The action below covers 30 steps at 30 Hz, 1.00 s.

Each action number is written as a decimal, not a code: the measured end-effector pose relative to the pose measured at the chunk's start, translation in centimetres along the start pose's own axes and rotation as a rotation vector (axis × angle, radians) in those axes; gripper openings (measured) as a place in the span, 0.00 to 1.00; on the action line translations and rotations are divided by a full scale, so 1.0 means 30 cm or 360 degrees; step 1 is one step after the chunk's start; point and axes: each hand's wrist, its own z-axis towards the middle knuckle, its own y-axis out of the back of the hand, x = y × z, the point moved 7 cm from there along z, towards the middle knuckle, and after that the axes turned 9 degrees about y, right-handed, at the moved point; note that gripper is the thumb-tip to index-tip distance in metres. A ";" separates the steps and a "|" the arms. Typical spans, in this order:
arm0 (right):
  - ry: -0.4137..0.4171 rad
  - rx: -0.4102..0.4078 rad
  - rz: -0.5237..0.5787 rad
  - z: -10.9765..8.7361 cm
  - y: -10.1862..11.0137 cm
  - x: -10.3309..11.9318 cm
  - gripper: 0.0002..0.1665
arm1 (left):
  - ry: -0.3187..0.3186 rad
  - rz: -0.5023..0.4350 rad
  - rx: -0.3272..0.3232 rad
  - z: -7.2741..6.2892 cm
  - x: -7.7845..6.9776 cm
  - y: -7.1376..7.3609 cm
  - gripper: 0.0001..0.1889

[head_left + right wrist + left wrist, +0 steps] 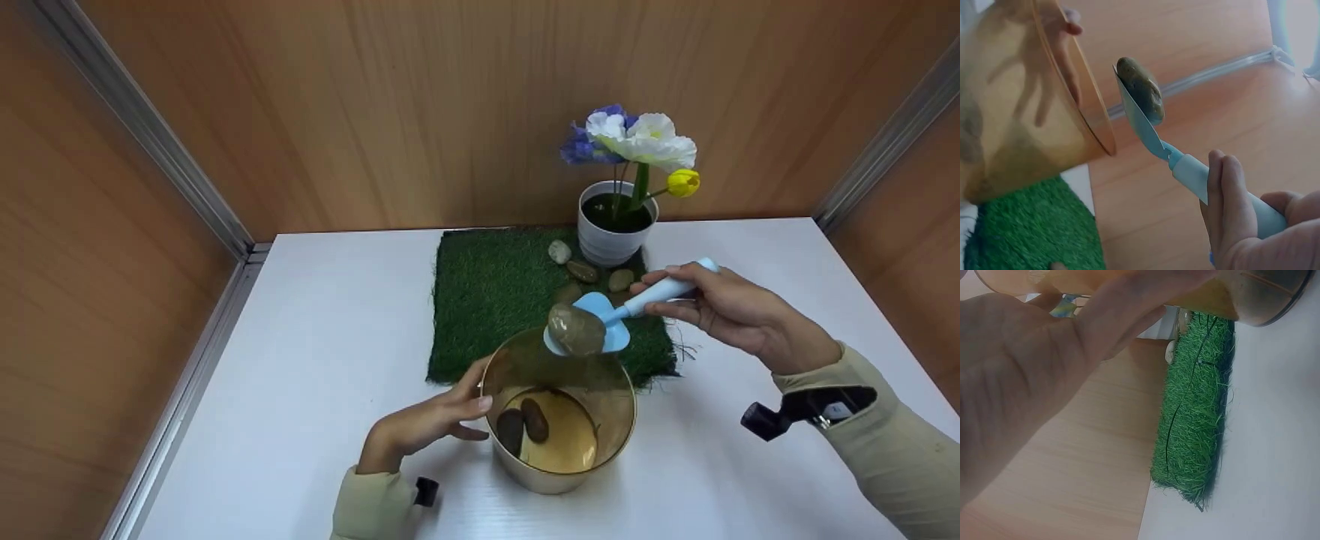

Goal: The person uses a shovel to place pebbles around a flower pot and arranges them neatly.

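Observation:
My right hand grips the pale handle of a light-blue garden trowel. On its blade lies a smooth grey-brown stone, above the far rim of a translucent amber bucket. The right wrist view shows the trowel side-on, its stone resting against the blade apart from the bucket's rim. At the bucket's left side, my left hand rests on the wall with fingers spread. Inside the bucket, two dark stones lie on the bottom.
A green artificial-grass mat lies behind the bucket on the white table. A white pot of artificial flowers stands at its back right. Several stones lie near the pot. Wooden panels enclose the table.

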 end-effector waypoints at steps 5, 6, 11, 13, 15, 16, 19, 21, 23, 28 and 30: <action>-0.0014 -0.0215 0.0162 0.031 0.057 0.027 0.21 | -0.0001 0.0007 -0.0007 0.000 0.000 0.000 0.46; -0.0014 -0.0241 0.0180 0.039 0.069 0.027 0.21 | 0.0000 0.0008 -0.0007 0.000 0.001 -0.001 0.46; -0.0021 -0.0355 0.0203 0.094 0.129 0.009 0.21 | -0.0002 0.0005 -0.0013 -0.003 0.000 -0.002 0.44; -0.0031 -0.0400 0.0216 0.120 0.154 -0.008 0.20 | 0.0000 0.0002 -0.0017 -0.004 0.000 -0.002 0.43; -0.0032 -0.0426 0.0244 0.147 0.179 -0.025 0.20 | 0.0003 -0.0002 -0.0019 -0.003 0.001 -0.003 0.43; -0.0030 -0.0440 0.0259 0.160 0.191 -0.035 0.19 | 0.0003 -0.0003 -0.0018 -0.003 0.001 -0.003 0.43; -0.0025 -0.0482 0.0311 0.195 0.227 -0.063 0.18 | 0.0005 -0.0004 -0.0011 0.000 0.001 -0.004 0.44; -0.0011 -0.0510 0.0329 0.216 0.248 -0.081 0.18 | 0.0002 -0.0002 -0.0003 0.001 0.000 -0.005 0.44; -0.0007 -0.0549 0.0323 0.236 0.266 -0.099 0.19 | 0.0003 0.0003 -0.0005 0.002 0.000 -0.005 0.43; -0.0011 -0.0643 0.0326 0.287 0.305 -0.143 0.17 | 0.0013 0.0001 -0.0020 0.002 0.000 -0.005 0.43; -0.0018 -0.0677 0.0355 0.306 0.321 -0.160 0.17 | 0.0017 0.0001 -0.0025 0.000 0.001 -0.004 0.43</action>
